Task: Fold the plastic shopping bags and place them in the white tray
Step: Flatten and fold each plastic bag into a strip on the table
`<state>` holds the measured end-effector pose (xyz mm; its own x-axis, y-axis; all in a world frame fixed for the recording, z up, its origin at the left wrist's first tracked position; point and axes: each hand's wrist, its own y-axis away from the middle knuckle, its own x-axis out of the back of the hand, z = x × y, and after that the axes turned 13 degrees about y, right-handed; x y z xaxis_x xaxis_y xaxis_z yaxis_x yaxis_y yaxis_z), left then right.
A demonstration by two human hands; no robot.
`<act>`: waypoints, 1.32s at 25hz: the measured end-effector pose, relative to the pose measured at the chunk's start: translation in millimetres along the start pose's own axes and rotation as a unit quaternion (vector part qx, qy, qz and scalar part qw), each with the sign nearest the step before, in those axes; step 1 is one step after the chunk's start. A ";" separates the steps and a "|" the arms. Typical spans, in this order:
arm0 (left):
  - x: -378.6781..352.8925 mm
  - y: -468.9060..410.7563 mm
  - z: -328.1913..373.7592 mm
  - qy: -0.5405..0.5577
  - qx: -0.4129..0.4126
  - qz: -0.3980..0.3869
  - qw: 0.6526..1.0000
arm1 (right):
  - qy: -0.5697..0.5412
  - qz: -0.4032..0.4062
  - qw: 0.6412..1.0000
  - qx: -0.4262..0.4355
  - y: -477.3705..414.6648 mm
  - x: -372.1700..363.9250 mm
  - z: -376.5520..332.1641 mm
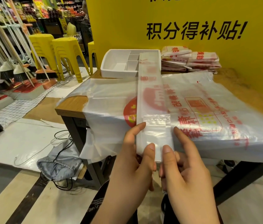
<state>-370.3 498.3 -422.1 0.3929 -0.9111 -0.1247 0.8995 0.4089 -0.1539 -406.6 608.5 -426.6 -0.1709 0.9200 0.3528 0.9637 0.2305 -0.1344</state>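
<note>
The person is holding a plastic bag folded into a long narrow strip [151,94]. Its long axis is running straight away from the body. The near end is sitting between the two hands at the front edge of the counter [74,104], and the far end is lying over the right part of the white tray [116,62]. The left hand [137,157] is pinching the near end from the left side, thumb on top, and the right hand [181,167] is pinching it from the right in the same way. Both hands are equally near to this end, so I judge the next fold is going forward along the strip, toward the tray. Under the strip, flat unfolded bags [216,110] are lying spread on the counter, and a pile of folded bags [192,60] is sitting just right of the tray.
</note>
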 end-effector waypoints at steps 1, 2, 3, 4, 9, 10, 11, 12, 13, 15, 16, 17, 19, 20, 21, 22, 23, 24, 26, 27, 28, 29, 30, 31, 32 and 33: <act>-2.2 -1.5 1.2 0.015 0.013 0.012 1.000 | -0.022 0.000 1.000 -0.003 -0.2 -0.1 -0.2; -4.6 -1.0 2.8 0.021 0.025 0.023 0.999 | -0.046 -0.001 0.999 -0.010 -0.4 -0.3 -0.4; -5.9 0.8 6.6 0.016 0.032 0.025 0.999 | -0.071 -0.003 0.997 -0.017 -0.9 -0.4 -1.5; -1.8 1.0 8.2 0.003 0.032 0.004 0.999 | -0.092 -0.005 0.996 -0.022 -1.1 0.6 -2.6; 63.5 -12.8 26.1 -0.343 -0.131 -0.159 0.916 | -0.149 -0.015 0.988 -0.034 -3.1 12.7 -10.9; 70.4 -25.4 25.0 -0.411 -0.190 -0.155 0.878 | -0.159 -0.017 0.987 -0.035 -3.9 14.6 -12.1; 69.5 -37.6 21.7 -0.458 -0.236 -0.159 0.842 | -0.168 -0.017 0.985 -0.035 -4.7 14.9 -13.0; 62.8 -48.6 18.5 -0.475 -0.257 -0.158 0.827 | -0.175 -0.018 0.984 -0.036 -5.3 13.2 -13.9; 55.3 -58.0 15.2 -0.476 -0.272 -0.152 0.822 | -0.181 -0.022 0.982 -0.039 -5.2 11.1 -15.5; 45.7 -74.4 13.4 -0.459 -0.286 -0.157 0.826 | -0.187 -0.032 0.981 -0.039 -4.6 8.6 -17.7; 46.7 -83.1 10.7 -0.443 -0.282 -0.159 0.836 | -0.181 -0.040 0.982 -0.032 -4.0 11.2 -17.1; 48.1 -85.3 10.1 -0.431 -0.281 -0.154 0.844 | -0.166 -0.057 0.984 -0.016 -5.1 17.5 -16.3; 50.6 -89.3 9.6 -0.403 -0.264 -0.149 0.864 | -0.037 -0.105 0.992 0.058 -13.9 39.5 -10.2; 50.5 -89.4 10.0 -0.391 -0.259 -0.148 0.871 | 0.108 -0.113 0.983 0.097 -23.0 53.3 -6.8; 50.3 -89.3 10.6 -0.384 -0.259 -0.148 0.874 | 0.257 -0.090 0.950 0.150 -34.5 65.0 -4.4; 50.1 -90.3 10.8 -0.372 -0.262 -0.149 0.878 | 0.360 -0.051 0.907 0.215 -49.1 72.3 -3.2; 49.7 -91.9 11.5 -0.358 -0.262 -0.148 0.884 | 0.400 -0.031 0.876 0.268 -63.8 75.8 -4.1; 49.2 -93.6 12.0 -0.345 -0.264 -0.145 0.889 | 0.396 -0.036 0.867 0.300 -77.7 74.4 -6.8; 46.5 -95.1 14.7 -0.319 -0.264 -0.135 0.900 | 0.383 -0.067 0.856 0.341 -97.8 64.9 -12.7; 45.3 -95.4 16.2 -0.308 -0.259 -0.127 0.907 | 0.384 -0.077 0.850 0.351 -105.5 60.3 -14.2; 44.8 -95.9 18.0 -0.298 -0.248 -0.123 0.914 | 0.377 -0.082 0.852 0.354 -112.0 57.4 -14.0; 45.6 -96.9 20.1 -0.290 -0.229 -0.125 0.921 | 0.365 -0.086 0.860 0.347 -116.6 56.5 -15.3; 47.7 -98.6 22.8 -0.284 -0.206 -0.134 0.927 | 0.350 -0.091 0.868 0.342 -120.3 56.2 -17.0; 50.5 -100.6 25.3 -0.282 -0.184 -0.149 0.930 | 0.338 -0.098 0.874 0.335 -122.7 55.9 -19.6; 53.7 -103.2 26.8 -0.291 -0.172 -0.163 0.927 | 0.332 -0.108 0.879 0.325 -125.5 54.6 -21.7; 56.1 -106.3 28.3 -0.307 -0.163 -0.173 0.921 | 0.337 -0.119 0.882 0.306 -128.5 52.6 -23.0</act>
<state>-438.5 402.2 -385.0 0.2181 -0.8058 0.5506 0.9251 -0.0089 -0.3795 -534.8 620.0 -369.4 0.0074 0.4723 0.8814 0.5903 0.7094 -0.3851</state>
